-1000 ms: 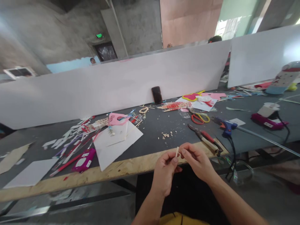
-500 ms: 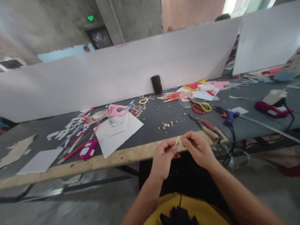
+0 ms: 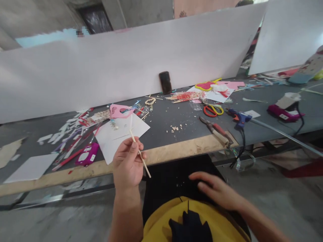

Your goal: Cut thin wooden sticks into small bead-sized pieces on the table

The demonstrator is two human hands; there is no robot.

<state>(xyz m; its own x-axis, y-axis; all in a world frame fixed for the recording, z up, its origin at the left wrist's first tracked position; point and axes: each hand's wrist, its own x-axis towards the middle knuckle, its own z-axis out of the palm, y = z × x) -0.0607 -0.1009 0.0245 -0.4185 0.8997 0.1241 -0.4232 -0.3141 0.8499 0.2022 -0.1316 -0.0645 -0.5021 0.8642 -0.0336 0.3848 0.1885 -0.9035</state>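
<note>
My left hand (image 3: 128, 166) is closed around a thin pale wooden stick (image 3: 145, 165), pinched between thumb and fingers. The stick slants, its upper end over a white sheet of paper (image 3: 111, 141) and its lower end past the table's front edge. Low over my dark-clothed lap, my right hand (image 3: 219, 191) has its fingers apart and nothing in them. Tiny light crumbs lie on the dark cloth beside its fingertips. On the table, ahead of both hands, sits a scatter of small cut wooden pieces (image 3: 176, 128).
Pliers (image 3: 214, 131), red and yellow scissors (image 3: 213, 110) and a blue glue gun (image 3: 238, 117) lie to the right. A phone (image 3: 165, 82) leans on the white partition (image 3: 126, 64). A bundle of red-and-pale sticks (image 3: 185, 96) rests near it. At left is a magenta device (image 3: 87, 154).
My hands have separated: the left moved left and up with the stick, while the right dropped down over my lap. The view has tilted slightly downward.
</note>
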